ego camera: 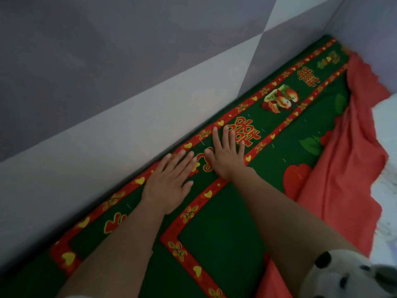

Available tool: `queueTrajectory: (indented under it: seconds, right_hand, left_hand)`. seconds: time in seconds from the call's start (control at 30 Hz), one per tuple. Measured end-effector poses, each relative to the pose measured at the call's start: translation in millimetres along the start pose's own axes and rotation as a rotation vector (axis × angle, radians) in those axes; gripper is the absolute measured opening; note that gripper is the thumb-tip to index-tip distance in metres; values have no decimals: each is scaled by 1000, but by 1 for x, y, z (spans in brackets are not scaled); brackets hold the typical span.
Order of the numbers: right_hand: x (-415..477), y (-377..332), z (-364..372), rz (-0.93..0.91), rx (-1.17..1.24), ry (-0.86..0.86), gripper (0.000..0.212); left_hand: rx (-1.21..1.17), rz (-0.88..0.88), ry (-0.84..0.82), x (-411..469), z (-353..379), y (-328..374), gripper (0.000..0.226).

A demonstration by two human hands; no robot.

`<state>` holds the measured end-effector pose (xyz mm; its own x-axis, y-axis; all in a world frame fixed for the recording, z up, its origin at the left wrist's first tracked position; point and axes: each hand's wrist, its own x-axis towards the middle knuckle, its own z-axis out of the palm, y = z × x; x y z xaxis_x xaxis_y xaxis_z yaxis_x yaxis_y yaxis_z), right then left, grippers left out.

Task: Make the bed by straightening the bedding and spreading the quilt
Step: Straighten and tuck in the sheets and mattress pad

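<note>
A dark green quilt point(223, 229) with red bands, yellow hearts and red characters lies spread along the wall. My left hand point(169, 181) lies flat on it, fingers straight, close to the edge by the wall. My right hand point(225, 153) presses flat beside it, fingers spread over a red character. A red sheet point(345, 168) lies bunched and wrinkled along the quilt's right side, partly under it.
A pale wall point(120, 117) runs right against the quilt's left edge and meets a second wall at the far corner point(328, 33). A white surface point(386, 134) shows beyond the red sheet. My white, black-spotted sleeve point(343, 274) fills the bottom right.
</note>
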<state>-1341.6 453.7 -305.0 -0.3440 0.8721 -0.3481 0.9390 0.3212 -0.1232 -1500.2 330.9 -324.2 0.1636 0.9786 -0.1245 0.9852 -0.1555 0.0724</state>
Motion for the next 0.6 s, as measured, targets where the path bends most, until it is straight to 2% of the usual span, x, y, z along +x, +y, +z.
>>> queueTrajectory:
  seconds: [0.13, 0.2, 0.3, 0.47, 0.6]
  right_hand:
    - [20, 7, 8, -34, 2, 0, 69]
    - [24, 10, -4, -83, -28, 118, 65]
    - [37, 11, -28, -216, -90, 251, 45]
    - [57, 10, -67, -319, -345, 106, 57]
    - [59, 16, -78, -342, -381, 37, 57]
  left_hand:
    - [-41, 16, -31, 12, 5, -4, 65]
    - [-97, 2, -16, 12, -2, -3, 65]
    - [-174, -149, 42, 19, -22, 2, 67]
    - [-196, -333, -33, 40, -42, 9, 75]
    - [-298, -356, 21, 41, -48, 11, 42]
